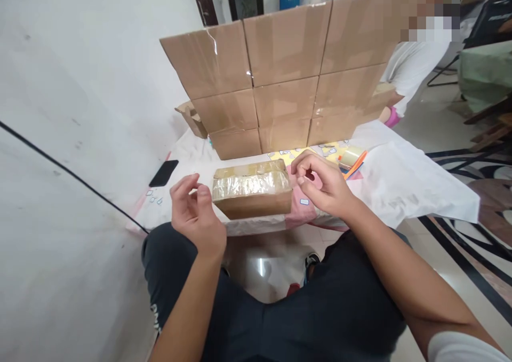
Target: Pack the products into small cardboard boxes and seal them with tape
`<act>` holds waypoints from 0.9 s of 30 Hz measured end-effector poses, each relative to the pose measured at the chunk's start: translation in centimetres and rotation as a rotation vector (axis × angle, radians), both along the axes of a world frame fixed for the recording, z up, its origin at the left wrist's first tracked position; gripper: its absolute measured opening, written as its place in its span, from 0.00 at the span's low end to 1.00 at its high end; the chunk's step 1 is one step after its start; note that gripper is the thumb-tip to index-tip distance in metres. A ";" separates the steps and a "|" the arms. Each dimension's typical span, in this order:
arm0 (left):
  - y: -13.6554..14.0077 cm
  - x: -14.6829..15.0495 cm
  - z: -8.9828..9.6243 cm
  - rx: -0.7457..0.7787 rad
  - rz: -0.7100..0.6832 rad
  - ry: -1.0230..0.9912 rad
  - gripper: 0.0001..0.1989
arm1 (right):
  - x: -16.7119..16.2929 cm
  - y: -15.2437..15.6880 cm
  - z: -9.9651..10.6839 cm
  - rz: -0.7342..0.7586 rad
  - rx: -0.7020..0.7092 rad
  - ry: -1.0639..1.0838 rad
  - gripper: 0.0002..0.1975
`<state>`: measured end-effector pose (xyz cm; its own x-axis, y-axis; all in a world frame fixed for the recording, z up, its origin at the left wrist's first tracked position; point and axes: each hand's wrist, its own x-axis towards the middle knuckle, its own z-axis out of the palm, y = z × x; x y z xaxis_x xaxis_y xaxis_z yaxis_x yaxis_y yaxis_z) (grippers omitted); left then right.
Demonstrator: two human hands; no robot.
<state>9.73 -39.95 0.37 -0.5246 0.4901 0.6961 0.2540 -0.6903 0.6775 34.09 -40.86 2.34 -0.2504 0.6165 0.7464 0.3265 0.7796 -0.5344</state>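
A cardboard box [254,204] lies on the table's near edge, with shiny clear tape along its upper side. My left hand [196,207] is held off the box's left end, its fingers loosely curled and apart from the thumb, with nothing visible in it. Close by the box's right end is my right hand [322,183]. Its fingers are bent and a small gap shows between them and the thumb; I see nothing held there.
Stacked, taped cardboard boxes [286,98] rise behind like a wall. A tape roll [349,158] and an orange-handled tool [355,165] lie to the right, a black phone [164,173] to the left. Another person's white sleeve [418,63] shows behind the stack. An open carton [191,118] stands at the left.
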 end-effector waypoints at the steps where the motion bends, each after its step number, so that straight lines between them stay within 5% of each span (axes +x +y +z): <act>1: 0.6 -1.1 0.3 0.054 0.000 0.089 0.07 | -0.2 0.4 0.3 0.014 -0.020 -0.044 0.07; 6: 3.4 -4.0 0.0 0.191 -0.018 0.310 0.05 | -2.4 2.5 3.0 0.120 -0.225 -0.221 0.09; 13: 2.9 -5.3 -4.1 0.054 -0.078 0.372 0.08 | -6.9 7.3 8.0 0.345 -0.526 -0.611 0.09; 17: 2.4 -6.1 -4.4 -0.021 -0.139 0.464 0.10 | -9.1 10.7 8.1 0.409 -0.601 -0.831 0.12; 24: 2.2 -5.4 -4.8 -0.010 -0.176 0.893 0.15 | -11.7 13.8 7.0 0.298 -0.780 -1.091 0.09; 27: 1.7 -4.5 -5.3 -0.019 -0.213 0.931 0.14 | -12.3 14.5 7.0 0.241 -0.806 -1.173 0.08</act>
